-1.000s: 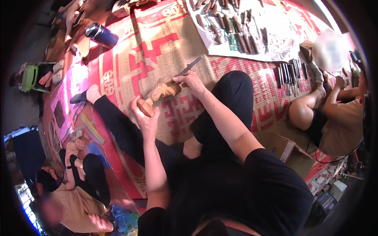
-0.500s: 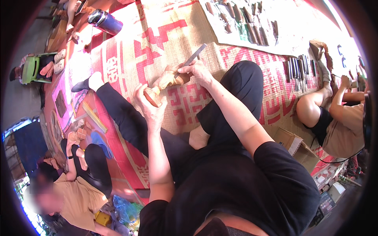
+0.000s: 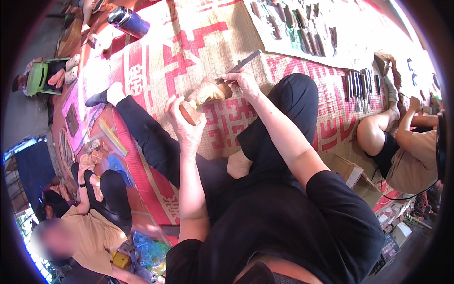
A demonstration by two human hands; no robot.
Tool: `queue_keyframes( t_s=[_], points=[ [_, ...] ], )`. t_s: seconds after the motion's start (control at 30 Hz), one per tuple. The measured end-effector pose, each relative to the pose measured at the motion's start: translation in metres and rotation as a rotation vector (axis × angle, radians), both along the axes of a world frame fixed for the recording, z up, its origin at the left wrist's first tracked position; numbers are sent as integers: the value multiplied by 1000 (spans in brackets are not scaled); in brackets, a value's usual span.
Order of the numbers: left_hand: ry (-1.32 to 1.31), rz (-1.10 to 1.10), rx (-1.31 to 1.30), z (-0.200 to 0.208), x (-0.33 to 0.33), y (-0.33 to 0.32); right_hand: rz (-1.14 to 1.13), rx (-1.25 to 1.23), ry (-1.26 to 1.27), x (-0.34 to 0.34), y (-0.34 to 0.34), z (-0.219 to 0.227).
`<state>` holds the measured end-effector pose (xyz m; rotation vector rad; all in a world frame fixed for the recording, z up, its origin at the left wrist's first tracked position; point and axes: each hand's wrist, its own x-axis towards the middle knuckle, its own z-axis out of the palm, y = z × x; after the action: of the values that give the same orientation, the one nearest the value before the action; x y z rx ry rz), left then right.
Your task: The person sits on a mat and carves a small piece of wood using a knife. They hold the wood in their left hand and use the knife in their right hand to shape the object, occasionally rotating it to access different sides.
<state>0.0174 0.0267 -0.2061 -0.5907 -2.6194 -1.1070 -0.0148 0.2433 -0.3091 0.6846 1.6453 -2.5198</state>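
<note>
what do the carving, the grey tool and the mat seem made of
Carving: probably wood, apparently unvarnished, from its tan-to-brown, mostly matte surface.
Tool: probably bare metal, from its thin, flat grey bar.
Mat: likely woven straw or reed, coloured red in places, from its fine weave; plastic fibre is possible.

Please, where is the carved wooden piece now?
In the head view, the carved wooden piece is left of upper centre, in the left hand, near the right hand.
</note>
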Motion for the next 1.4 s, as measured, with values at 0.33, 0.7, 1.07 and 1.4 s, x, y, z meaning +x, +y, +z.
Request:
queue_keyframes(
  t_s=[0.33,0.7,1.07,1.4],
  points=[
    [-8,-12,-2,0,2,-1,37,44,5,1,-1,0],
    [-15,-5,4,2,2,0,64,48,-14,1,2,1],
    [-14,41,50,-3,0,-3,104,126,-9,4,-6,20],
    [-28,51,49,-7,0,-7,137,131,31,3,-10,22]
  ],
)
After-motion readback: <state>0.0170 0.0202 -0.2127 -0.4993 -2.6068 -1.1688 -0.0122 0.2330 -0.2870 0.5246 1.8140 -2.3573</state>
